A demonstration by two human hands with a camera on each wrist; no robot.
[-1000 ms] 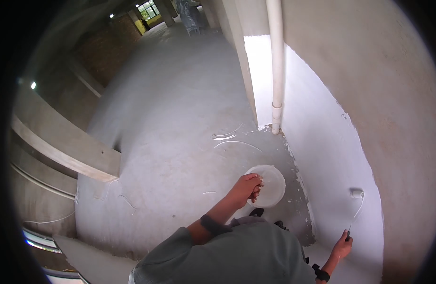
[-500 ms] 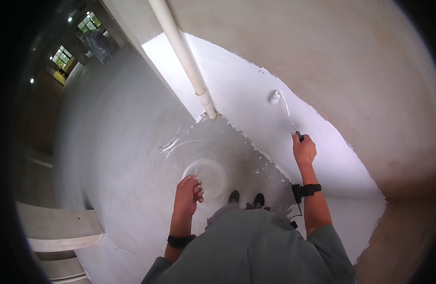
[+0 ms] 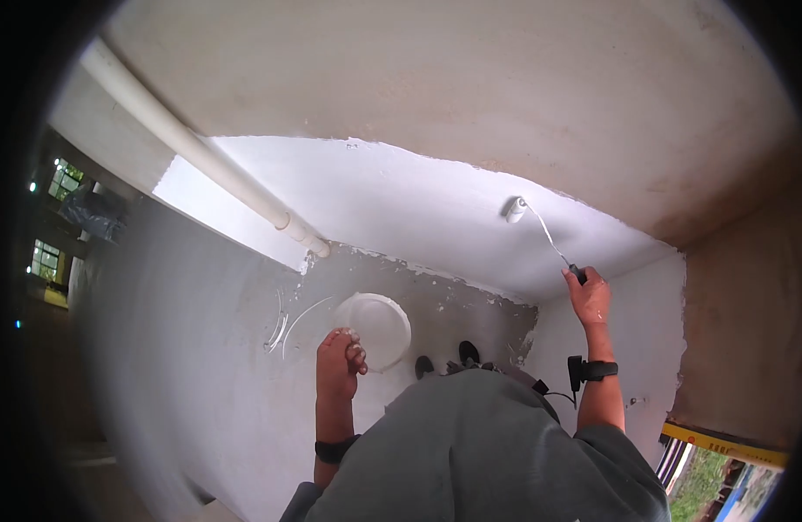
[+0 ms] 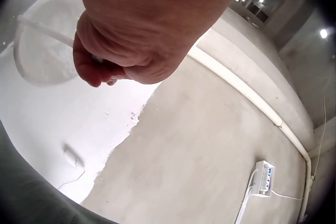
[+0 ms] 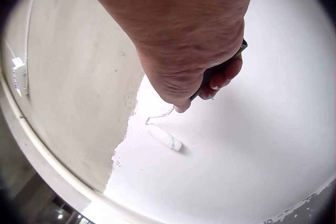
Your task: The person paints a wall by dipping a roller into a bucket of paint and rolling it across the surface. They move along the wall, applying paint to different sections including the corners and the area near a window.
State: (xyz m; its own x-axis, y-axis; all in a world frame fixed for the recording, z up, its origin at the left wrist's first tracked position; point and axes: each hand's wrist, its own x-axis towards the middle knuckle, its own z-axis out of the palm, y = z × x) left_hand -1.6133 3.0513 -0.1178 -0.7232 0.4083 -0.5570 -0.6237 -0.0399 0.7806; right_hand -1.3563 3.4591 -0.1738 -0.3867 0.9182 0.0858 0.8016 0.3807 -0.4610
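My right hand point(image 3: 590, 296) grips the dark handle of a paint roller point(image 3: 516, 210). Its white sleeve lies at the white-painted wall, a little below the ragged upper paint edge; the right wrist view shows the thin wire frame bent toward the sleeve point(image 5: 166, 138). My left hand point(image 3: 338, 357) curls around the white handle point(image 4: 47, 30) of a round bucket, which hangs beside my legs. The pale bucket point(image 3: 408, 318) overlaps the floor in the head view, its near side partly hidden by the hand. White spots of paint mark the left fingers.
A vertical pipe point(image 3: 192, 157) runs down the wall to the floor corner. Bare grey plaster point(image 3: 436, 78) lies above the white paint. Loose white strips point(image 3: 281, 326) lie on the floor left of the bucket. A small electrical box point(image 4: 263, 179) is fixed to the wall.
The head view has swung right toward the wall and corner. My right hand has brought the roller from low on the painted wall to near its upper edge. The left hand keeps the bucket.
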